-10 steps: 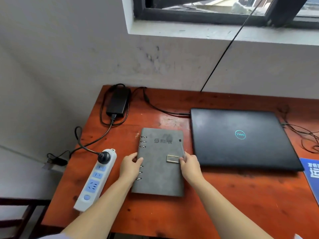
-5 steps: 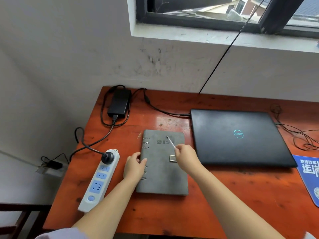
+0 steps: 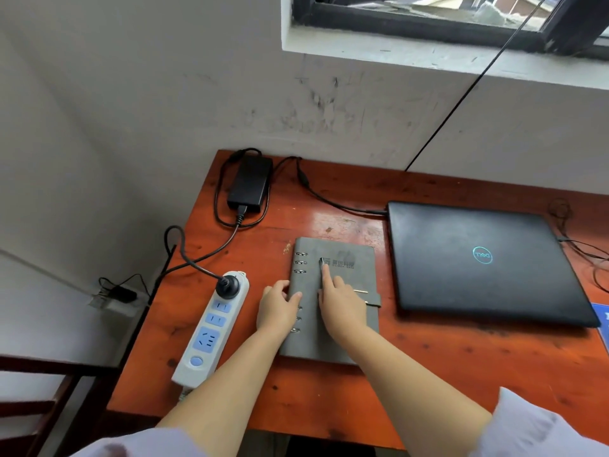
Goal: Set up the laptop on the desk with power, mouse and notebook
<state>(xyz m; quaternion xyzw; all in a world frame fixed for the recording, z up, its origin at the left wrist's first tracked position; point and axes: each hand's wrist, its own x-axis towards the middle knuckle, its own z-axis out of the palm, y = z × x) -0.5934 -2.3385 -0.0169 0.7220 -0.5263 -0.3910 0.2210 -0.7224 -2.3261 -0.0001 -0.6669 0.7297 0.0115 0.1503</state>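
A grey ring-bound notebook (image 3: pixel 349 255) lies shut on the orange wooden desk (image 3: pixel 428 367), left of a closed black laptop (image 3: pixel 478 262). My left hand (image 3: pixel 276 308) rests on the notebook's ringed left edge, fingers spread. My right hand (image 3: pixel 339 301) lies on the cover and presses a thin silver pen (image 3: pixel 322 262) flat against it under the forefinger. The notebook's strap clasp (image 3: pixel 372 300) sticks out at its right edge. A black power adapter (image 3: pixel 249 184) at the back left has a cable (image 3: pixel 329 199) running to the laptop and another to a white power strip (image 3: pixel 211 331).
A blue mouse pad (image 3: pixel 602 319) shows at the right edge of the desk. Thin black wires (image 3: pixel 580 245) trail from the laptop's right side. A dark wooden chair or frame (image 3: pixel 49 390) stands left of the desk. The wall and window sill rise close behind.
My right hand pulled the pen from the notebook's right edge, lifted it, and now lays it flat on the cover. My left hand stayed on the ringed edge.
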